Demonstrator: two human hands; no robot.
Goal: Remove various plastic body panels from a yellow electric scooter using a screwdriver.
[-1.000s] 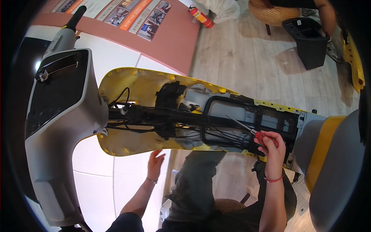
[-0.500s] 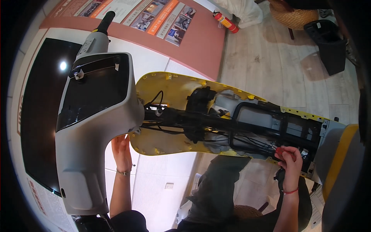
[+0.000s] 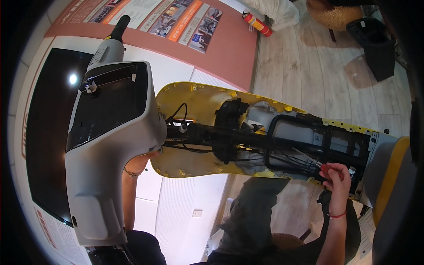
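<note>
A grey scooter front with a dark panel (image 3: 112,104) fills the left side, and its yellow body panel (image 3: 187,168) surrounds an open floor section. A black frame tube (image 3: 247,138) and dark cables (image 3: 285,164) lie exposed inside it. In my right hand (image 3: 338,176) is a red-handled screwdriver (image 3: 325,169). Its metal shaft points left and away, over the frame and cables; I cannot tell whether the tip touches anything. My left hand (image 3: 140,164) reaches under the grey front housing, beside the yellow panel's edge. Its fingers are hidden there.
The seat (image 3: 393,176), grey with a yellow band, stands at the right. Beyond the scooter are a pink display board (image 3: 238,53), a red fire extinguisher (image 3: 257,24), a woven stool (image 3: 335,17) and a black plastic part (image 3: 375,48) on the wooden floor (image 3: 300,75).
My left hand has gone further up under the grey housing, hiding its fingers. My right hand has moved slightly right with the screwdriver, whose shaft now shows.
</note>
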